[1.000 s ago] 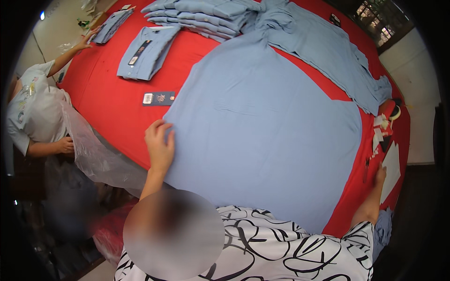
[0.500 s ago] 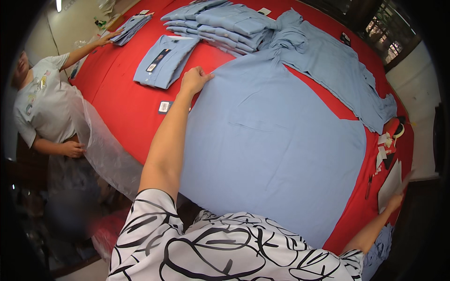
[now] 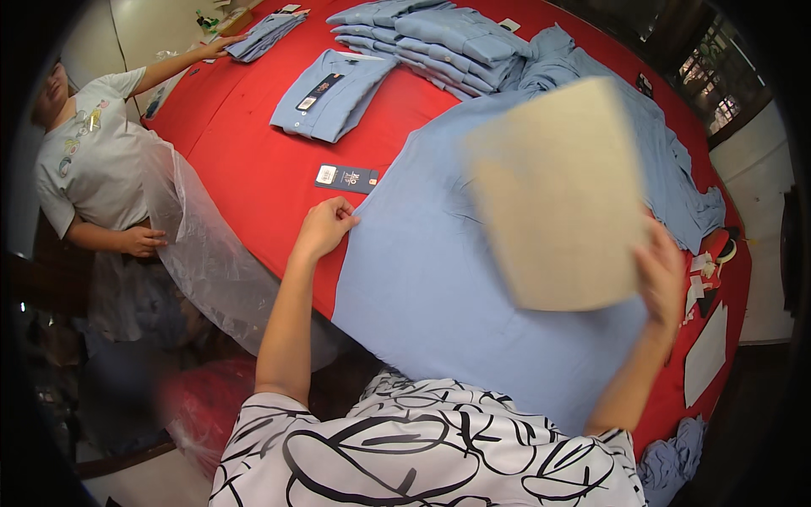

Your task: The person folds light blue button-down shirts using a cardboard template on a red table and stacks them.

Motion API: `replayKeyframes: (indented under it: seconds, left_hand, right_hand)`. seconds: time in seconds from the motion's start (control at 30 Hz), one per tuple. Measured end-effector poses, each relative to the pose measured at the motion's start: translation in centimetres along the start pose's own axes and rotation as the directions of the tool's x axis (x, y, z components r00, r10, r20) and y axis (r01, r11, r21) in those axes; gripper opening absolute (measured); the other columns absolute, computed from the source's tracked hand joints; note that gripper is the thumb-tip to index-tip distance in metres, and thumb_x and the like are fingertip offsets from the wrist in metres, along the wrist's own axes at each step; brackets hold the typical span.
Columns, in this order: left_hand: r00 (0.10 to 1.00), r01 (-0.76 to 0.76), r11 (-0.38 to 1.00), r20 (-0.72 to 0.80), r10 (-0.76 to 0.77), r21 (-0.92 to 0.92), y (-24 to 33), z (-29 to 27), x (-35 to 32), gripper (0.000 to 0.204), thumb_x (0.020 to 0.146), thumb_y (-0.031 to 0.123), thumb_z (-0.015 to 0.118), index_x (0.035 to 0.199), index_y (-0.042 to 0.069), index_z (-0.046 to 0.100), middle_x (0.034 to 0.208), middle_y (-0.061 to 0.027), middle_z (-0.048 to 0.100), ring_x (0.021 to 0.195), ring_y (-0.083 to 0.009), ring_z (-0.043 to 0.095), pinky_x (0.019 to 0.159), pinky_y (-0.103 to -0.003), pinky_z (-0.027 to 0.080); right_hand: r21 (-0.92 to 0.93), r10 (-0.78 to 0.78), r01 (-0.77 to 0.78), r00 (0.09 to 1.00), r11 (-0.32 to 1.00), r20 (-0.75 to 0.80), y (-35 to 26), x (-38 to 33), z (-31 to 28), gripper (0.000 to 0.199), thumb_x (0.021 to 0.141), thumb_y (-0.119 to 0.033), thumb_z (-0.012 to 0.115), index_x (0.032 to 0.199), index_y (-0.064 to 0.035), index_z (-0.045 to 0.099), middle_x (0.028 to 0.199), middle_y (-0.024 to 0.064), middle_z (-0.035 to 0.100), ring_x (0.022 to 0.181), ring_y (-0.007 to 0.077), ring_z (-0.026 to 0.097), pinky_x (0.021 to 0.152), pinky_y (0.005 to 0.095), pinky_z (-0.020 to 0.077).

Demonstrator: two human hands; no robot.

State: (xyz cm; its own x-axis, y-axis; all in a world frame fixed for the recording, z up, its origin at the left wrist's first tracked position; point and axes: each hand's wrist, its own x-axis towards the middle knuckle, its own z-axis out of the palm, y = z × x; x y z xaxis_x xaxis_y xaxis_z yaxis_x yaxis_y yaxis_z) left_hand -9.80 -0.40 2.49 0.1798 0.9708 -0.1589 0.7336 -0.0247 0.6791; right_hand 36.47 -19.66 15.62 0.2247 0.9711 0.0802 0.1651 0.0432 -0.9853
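Your left hand (image 3: 327,228) has its fingertips pinched together on the left edge of the large light-blue cloth shirt (image 3: 422,287), seemingly to steady that side. Your right hand (image 3: 661,275) is clamped on the right edge of a stiff-looking beige four-sided board (image 3: 562,198); gripping only the edge leaves its broad face free. The board is tilted above the shirt and blurred, so you cannot tell whether its lower edge touches. The shirt lies spread in front of you on the red cloth-covered desk (image 3: 228,152), probably so its whole panel is reachable. Just beside its left edge lies a dark-blue rectangular card tag (image 3: 346,178). Beyond that sits a folded light-blue shirt (image 3: 308,122), its tag face up; farther off, a stack of folded light-blue shirts (image 3: 460,42) seems piled to save room.
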Motion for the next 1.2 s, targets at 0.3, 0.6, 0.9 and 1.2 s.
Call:
replayKeyframes:
  seconds: [0.3,0.6,0.9,1.2]
  left_hand:
    - [0.994,0.113,0.866,0.063,-0.094,-0.487,-0.9,0.4,0.2,0.014,0.086,0.006,0.069,0.095,-0.003,0.066,0.082,-0.0061,0.067,0.074,-0.0118,0.062,0.068,-0.026,0.05]
    - [0.995,0.076,0.927,0.091,-0.045,-0.366,-3.9,0.2,0.9,0.014,0.085,0.004,0.067,0.096,-0.004,0.067,0.078,-0.0033,0.065,0.067,-0.0091,0.059,0.062,-0.022,0.047]
    - [0.972,0.078,0.917,0.234,0.017,-0.391,-2.6,-0.8,2.5,0.013,0.088,0.011,0.066,0.089,-0.002,0.067,0.068,-0.0011,0.058,0.061,-0.0086,0.051,0.057,-0.024,0.04]
    - [0.974,0.125,0.992,0.193,-0.118,-0.028,0.3,-4.2,-1.2,0.016,0.085,0.008,0.067,0.096,-0.005,0.068,0.076,-0.0091,0.068,0.067,-0.0143,0.064,0.065,-0.029,0.052]
  right_hand:
    - [-0.772,0.172,0.062,0.961,0.633,0.218,9.6,14.0,14.7,0.041,0.088,-0.01,0.062,0.128,-0.006,0.058,0.116,0.0165,0.064,0.104,0.0323,0.062,0.09,0.0348,0.0482]
    - [-0.876,-0.398,0.017,0.895,0.482,-0.201,11.5,4.3,1.1,0.032,0.087,-0.013,0.064,0.119,-0.0101,0.066,0.117,0.0136,0.062,0.106,0.0335,0.057,0.097,0.0429,0.0418]
    - [-0.585,-0.038,-0.645,0.655,0.491,-0.754,20.7,-19.0,-29.1,0.041,0.086,-0.023,0.066,0.119,0.0,0.065,0.109,0.0167,0.07,0.102,0.0245,0.065,0.092,0.0355,0.0489]
    - [-0.201,-0.04,-0.706,0.238,0.679,-0.971,19.4,-16.8,-24.8,0.033,0.094,-0.016,0.064,0.119,0.0047,0.06,0.11,0.0085,0.067,0.098,0.0143,0.061,0.086,0.0267,0.0464]
